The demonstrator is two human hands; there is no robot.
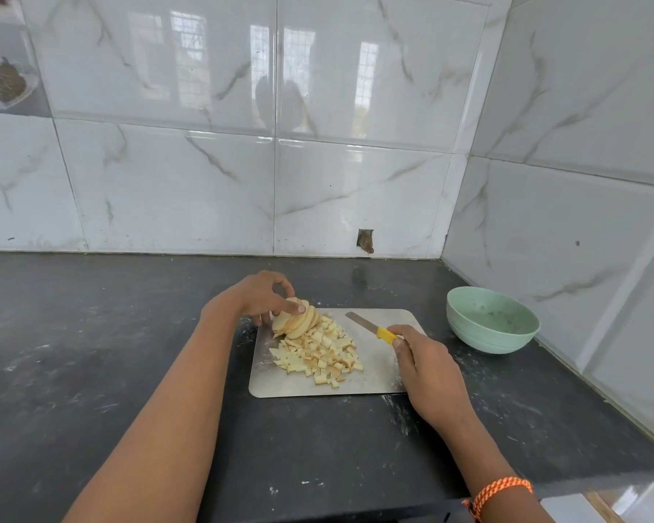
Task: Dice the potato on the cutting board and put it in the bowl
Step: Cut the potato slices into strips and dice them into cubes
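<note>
Head view, places given from cutting board [374, 379]. Your left hand [259, 296] at board's far-left corner, fingers curled round stack of potato slices [297, 320]. Diced pile [320, 356] mid-board, just right of stack. Your right hand [427, 368] at board's right edge grips yellow-handled knife [370, 328], blade pointing back-left toward stack. Bowl [492, 320] off board, right.

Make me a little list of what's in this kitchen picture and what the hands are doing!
left hand: holds the slices together
right hand: grips the knife, blade lying on the board
dice: piled on the board
bowl: right of the board, no potato in it
counter: dark, scuffed
</note>
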